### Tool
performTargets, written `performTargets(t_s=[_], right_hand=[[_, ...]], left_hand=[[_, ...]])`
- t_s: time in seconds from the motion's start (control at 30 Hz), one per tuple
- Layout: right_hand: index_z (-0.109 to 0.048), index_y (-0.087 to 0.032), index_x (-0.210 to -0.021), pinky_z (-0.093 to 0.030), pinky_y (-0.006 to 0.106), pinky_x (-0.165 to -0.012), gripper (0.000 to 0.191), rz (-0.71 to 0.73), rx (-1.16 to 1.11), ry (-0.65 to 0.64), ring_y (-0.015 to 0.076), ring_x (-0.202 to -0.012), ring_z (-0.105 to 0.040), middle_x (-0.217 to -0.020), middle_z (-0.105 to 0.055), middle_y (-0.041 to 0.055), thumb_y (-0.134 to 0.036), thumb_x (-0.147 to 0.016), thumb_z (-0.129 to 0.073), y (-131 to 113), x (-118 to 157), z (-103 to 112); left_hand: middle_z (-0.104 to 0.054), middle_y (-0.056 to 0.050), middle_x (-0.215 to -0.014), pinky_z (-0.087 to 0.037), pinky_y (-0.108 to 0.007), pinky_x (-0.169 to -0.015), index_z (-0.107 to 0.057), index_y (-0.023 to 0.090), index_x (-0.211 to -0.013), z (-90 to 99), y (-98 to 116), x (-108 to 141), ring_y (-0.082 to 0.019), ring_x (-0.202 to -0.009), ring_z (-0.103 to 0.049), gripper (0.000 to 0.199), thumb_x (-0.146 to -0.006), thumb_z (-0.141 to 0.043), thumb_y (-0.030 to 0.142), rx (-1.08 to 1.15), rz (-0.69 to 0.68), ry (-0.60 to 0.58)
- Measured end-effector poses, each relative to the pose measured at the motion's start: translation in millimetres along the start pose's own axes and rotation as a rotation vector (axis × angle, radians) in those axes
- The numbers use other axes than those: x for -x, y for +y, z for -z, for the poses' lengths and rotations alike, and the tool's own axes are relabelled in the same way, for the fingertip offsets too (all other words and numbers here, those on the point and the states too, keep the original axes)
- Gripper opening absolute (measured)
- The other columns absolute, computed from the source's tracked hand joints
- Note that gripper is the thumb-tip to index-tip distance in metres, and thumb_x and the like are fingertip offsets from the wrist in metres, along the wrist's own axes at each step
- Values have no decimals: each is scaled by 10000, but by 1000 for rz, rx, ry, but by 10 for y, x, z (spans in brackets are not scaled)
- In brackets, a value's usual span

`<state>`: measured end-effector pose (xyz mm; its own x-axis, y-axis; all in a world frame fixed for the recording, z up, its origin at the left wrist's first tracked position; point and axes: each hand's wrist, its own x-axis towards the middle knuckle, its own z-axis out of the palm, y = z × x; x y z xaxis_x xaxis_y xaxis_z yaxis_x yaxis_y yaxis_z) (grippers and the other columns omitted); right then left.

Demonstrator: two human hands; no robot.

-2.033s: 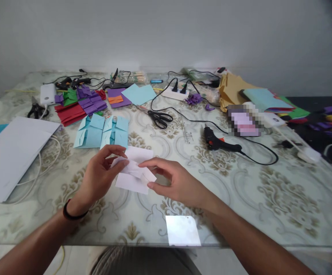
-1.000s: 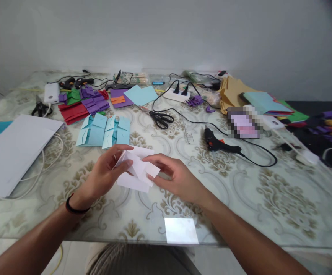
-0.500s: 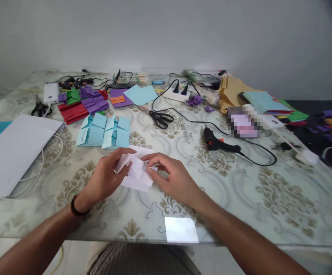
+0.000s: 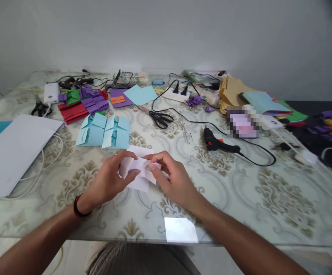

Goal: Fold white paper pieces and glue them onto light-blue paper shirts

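A small folded piece of white paper [image 4: 139,164] is held between my two hands, a little above the patterned tabletop. My left hand [image 4: 114,172] grips its left part between thumb and fingers. On the right side, my right hand [image 4: 170,173] pinches the paper with thumb and forefinger. Beneath it lies a flat white paper sheet [image 4: 139,185], partly hidden by the folded piece and my fingers. Just behind my left hand rest two folded light-blue paper pieces [image 4: 116,131], side by side.
A black glue gun [image 4: 220,145] with its cord lies to the right. Black-handled scissors [image 4: 161,119] are behind my hands. A stack of white paper [image 4: 17,152] sits at left, near folded red paper [image 4: 72,111]. A white power strip [image 4: 176,94] stands at the back.
The folded white paper has turned and flattened out between my fingers. My left hand has shifted slightly right, its thumb now further across the paper; my right hand still pinches it.
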<state>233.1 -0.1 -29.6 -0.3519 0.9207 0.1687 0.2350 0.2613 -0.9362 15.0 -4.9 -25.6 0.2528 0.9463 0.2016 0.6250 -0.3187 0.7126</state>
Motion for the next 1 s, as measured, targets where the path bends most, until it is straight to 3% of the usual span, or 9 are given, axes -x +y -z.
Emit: performTargets(t_s=[0.13, 0.27, 0.43, 0.63, 0.77, 1.0], right_hand=[[-558, -237, -1018, -510, 269, -625, 119, -23, 1, -27, 186, -856, -701, -1143, -759, 89, -349, -1051, -534, -6, 12, 10], [-565, -245, -1083, -553, 313, -789, 133, 21, -29, -86, 228, -1055, -707, -1167, -743, 78, -315, -993, -634, 2, -15, 62], [-621, -247, -1162, -541, 333, -883, 260, 36, 28, -164, 199, -988, -698, -1118, -740, 40, -219, -918, -704, 45, -82, 107], [-664, -247, -1103, -498, 310, -818, 241, 43, 177, -121, 196, -939, -701, -1068, -775, 19, -139, -888, -658, 58, -97, 46], [-684, -252, -1026, -496, 286, -760, 198, 72, 184, -81, 179, -844, -703, -973, -782, -2, -121, -880, -656, 59, -78, 25], [-711, -241, -992, -555, 309, -812, 104, 175, 196, -24, 200, -910, -724, -1009, -786, 30, -171, -944, -650, 75, -35, -15]], left_hand=[[-528, 69, -665, -332, -245, -538, -639, 236, -1077, 29, 6, 17, -116, -548, -415, 226, -898, -745, 325, 66, 31, 15], [-532, 60, -683, -325, -245, -537, -654, 237, -1066, 46, 2, 18, -117, -564, -405, 212, -905, -747, 339, 116, 30, 35], [-470, 77, -619, -283, -245, -520, -672, 234, -1061, 33, -7, 6, -113, -537, -382, 211, -916, -740, 372, 74, 32, 19], [-517, 66, -652, -294, -244, -524, -681, 228, -1050, 12, -16, -12, -109, -536, -383, 222, -943, -702, 422, 65, 40, -32], [-563, 34, -734, -343, -245, -555, -666, 239, -1118, 11, -55, 5, -133, -608, -455, 258, -984, -649, 459, 185, 98, -91], [-548, 37, -701, -310, -262, -519, -647, 227, -1152, 43, 36, 28, -133, -553, -410, 205, -1012, -573, 356, 152, 87, -30]])
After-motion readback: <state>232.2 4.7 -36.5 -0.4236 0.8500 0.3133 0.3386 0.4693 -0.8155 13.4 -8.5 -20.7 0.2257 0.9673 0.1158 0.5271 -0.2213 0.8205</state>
